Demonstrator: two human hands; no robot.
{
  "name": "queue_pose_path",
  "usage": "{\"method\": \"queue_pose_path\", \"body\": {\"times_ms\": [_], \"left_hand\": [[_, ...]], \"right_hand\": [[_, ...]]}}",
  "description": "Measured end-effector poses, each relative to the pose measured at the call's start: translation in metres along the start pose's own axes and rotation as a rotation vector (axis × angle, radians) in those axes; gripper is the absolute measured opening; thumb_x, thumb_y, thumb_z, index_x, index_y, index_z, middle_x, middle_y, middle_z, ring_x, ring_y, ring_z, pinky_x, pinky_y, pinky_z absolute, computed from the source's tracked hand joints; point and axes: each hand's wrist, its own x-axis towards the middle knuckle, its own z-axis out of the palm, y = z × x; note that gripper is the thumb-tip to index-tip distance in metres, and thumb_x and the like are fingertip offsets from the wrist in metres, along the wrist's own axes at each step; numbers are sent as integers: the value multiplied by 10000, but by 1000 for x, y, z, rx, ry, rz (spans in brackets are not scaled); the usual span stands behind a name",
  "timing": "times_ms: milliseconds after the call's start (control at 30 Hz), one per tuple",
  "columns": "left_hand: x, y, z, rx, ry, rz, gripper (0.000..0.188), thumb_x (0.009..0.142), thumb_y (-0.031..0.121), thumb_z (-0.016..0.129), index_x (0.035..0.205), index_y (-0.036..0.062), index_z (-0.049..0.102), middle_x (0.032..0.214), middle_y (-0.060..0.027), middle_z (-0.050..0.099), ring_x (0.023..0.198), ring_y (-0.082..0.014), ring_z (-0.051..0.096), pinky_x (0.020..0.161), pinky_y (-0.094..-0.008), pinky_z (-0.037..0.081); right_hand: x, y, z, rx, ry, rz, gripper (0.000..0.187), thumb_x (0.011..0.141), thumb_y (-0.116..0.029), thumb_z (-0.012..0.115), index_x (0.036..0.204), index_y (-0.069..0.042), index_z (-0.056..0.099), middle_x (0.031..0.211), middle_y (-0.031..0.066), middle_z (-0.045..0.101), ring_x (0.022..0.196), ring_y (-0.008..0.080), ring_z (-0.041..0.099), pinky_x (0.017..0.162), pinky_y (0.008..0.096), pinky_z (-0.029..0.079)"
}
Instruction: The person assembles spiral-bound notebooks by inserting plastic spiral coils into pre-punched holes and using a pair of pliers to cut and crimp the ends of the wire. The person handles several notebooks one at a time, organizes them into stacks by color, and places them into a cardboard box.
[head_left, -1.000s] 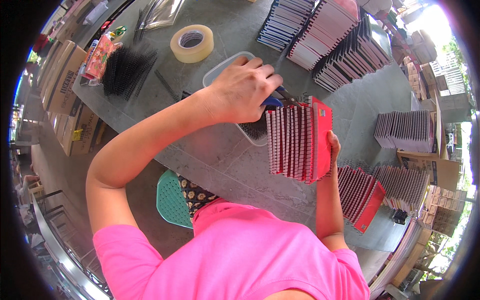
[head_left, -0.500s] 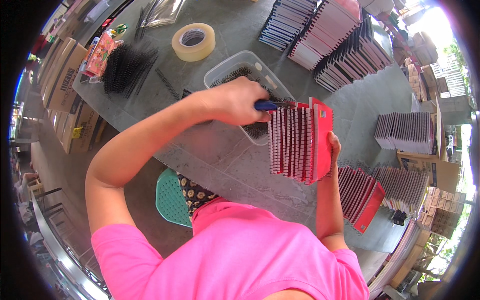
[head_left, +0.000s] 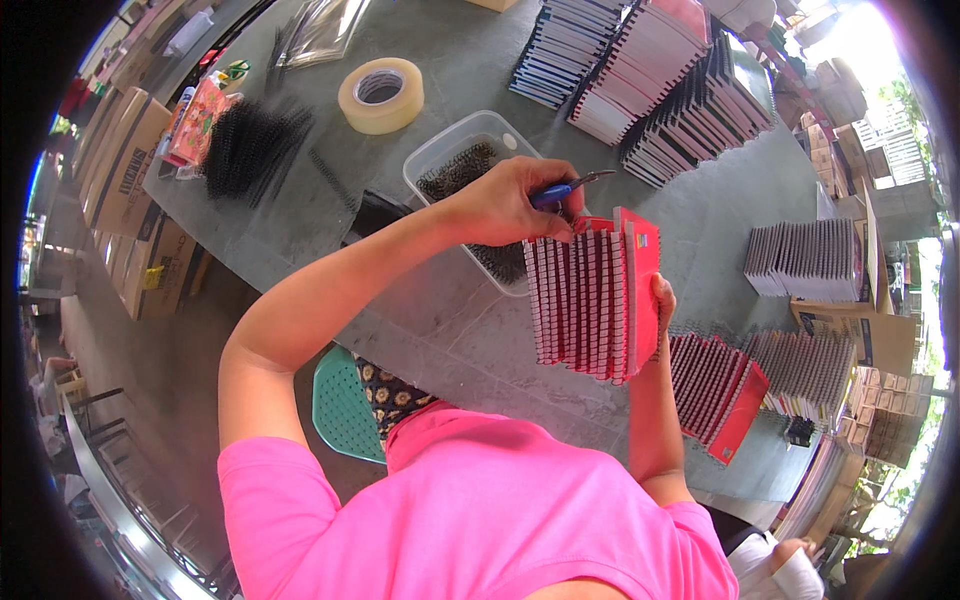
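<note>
My left hand (head_left: 510, 200) is closed around blue-handled pliers (head_left: 558, 192), their metal jaws pointing right. Its fingertips are at the top edge of a stack of red spiral-bound notebooks (head_left: 585, 300), beside the coil ends. My right hand (head_left: 663, 300) grips that stack from its right side, thumb on the red cover and the other fingers hidden. The stack is held up over the table, spines toward the left. Partly behind my left hand stands a clear plastic box (head_left: 412, 165) holding dark wire coil pieces.
Black spiral coils (head_left: 250, 150) lie by a roll of clear tape (head_left: 381, 95). Stacks of bound notebooks (head_left: 600, 85) stand at the far side; more red notebooks (head_left: 712, 390) and grey-spined stacks (head_left: 808, 258) are at right. A green stool (head_left: 345, 405) is beside me. Someone in white (head_left: 775, 568) shows at lower right.
The pliers have turned in my left hand, jaws now up and away from the coils, and that hand has shifted right. The notebook stack has dropped slightly. Someone in white has appeared at lower right.
</note>
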Motion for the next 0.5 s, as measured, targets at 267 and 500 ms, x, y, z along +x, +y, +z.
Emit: {"method": "queue_pose_path", "body": {"times_ms": [267, 500], "left_hand": [[-1, 29, 13, 325, 155, 82, 146, 801, 65, 637, 903, -12, 566, 780, -82, 611, 741, -116, 555, 685, -288, 438], [-12, -13, -20, 812, 307, 35, 277, 788, 244, 660, 925, 14, 591, 837, -81, 567, 789, -163, 556, 699, -304, 432]], "right_hand": [[-2, -6, 7, -59, 99, -97, 516, 801, -331, 567, 1123, 66, 499, 981, 197, 620, 785, 268, 646, 684, 367, 557], [-3, -8, 10, -39, 64, -122, 528, 806, -339, 560, 1133, 69, 489, 990, 198, 616, 796, 265, 645, 691, 374, 558]]}}
